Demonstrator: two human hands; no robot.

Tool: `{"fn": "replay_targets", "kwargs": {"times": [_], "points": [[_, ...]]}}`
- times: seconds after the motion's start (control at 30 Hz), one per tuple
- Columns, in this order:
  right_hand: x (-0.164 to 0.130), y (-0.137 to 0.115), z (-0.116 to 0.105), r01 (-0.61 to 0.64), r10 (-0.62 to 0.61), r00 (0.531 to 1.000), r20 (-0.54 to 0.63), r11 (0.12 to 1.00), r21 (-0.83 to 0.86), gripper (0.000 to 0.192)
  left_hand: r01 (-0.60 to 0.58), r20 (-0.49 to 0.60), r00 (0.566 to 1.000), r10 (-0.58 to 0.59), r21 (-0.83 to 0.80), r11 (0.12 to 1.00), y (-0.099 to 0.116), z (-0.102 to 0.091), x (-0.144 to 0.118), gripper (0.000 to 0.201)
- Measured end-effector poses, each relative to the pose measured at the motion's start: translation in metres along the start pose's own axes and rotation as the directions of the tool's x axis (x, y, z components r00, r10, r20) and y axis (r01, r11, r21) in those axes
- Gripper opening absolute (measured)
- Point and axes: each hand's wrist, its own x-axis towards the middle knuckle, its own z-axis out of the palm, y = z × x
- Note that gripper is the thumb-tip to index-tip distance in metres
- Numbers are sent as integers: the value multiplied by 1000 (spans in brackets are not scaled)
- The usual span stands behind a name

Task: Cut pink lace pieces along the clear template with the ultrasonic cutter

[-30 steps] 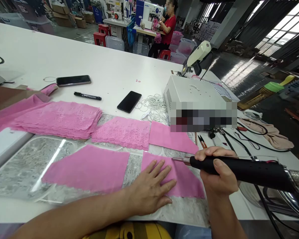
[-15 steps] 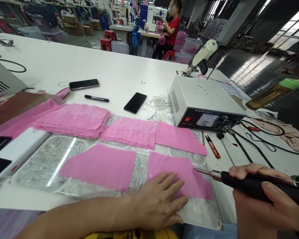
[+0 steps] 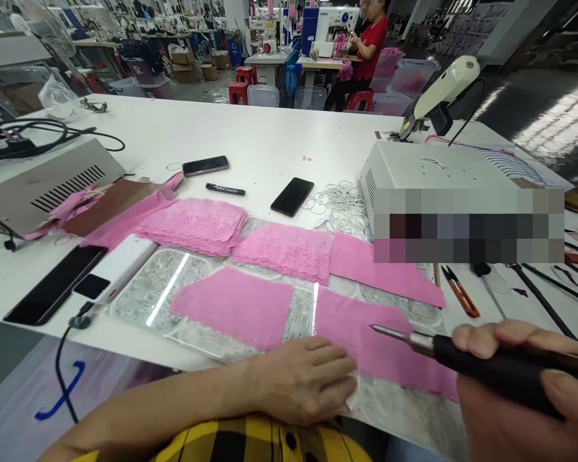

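Fingers (image 3: 486, 337) gripping cutter (image 3: 486, 366), tip over pink fabric (image 3: 380, 346)

Flat pink fabric piece (image 3: 366, 333) on clear plate, black metal-tipped cutter (image 3: 481, 366) held level above

Two phones (image 3: 293, 196), marker (image 3: 225, 190), lace stack (image 3: 195, 224), snips (image 3: 458, 292).

Both hands low at the near edge

The left hand (image 3: 301, 378) lay flat, palm down, fingers (image 3: 340, 356) together; the right hand (image 3: 520, 385) was curled in a grip.
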Motion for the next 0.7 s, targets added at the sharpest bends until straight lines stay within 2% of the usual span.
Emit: {"fn": "replay_targets", "kwargs": {"times": [0.13, 0.23, 0.37, 0.57, 0.7], "points": [[-11, 5, 45, -46, 26, 979, 204, 994, 96, 15, 149, -105, 984, -145, 35, 988, -2, -9, -20, 21], [-16, 13, 62, -55, 25, 965, 263, 993, 108, 15, 194, -150, 971, -186, 43, 980, 0, -10, -28, 21], [-18, 20, 71, -52, 27, 954, 297, 996, 77, 14, 226, -154, 964, -217, 45, 973, 2, -7, -33, 22], [-18, 23, 72, -45, 22, 937, 350, 997, 58, 14, 248, -58, 967, -246, 30, 968, 0, -2, -37, 22], [-19, 23, 72, -55, 36, 932, 360, 998, 41, 14, 258, -42, 966, -256, 24, 966, 0, -1, -37, 23]]}}
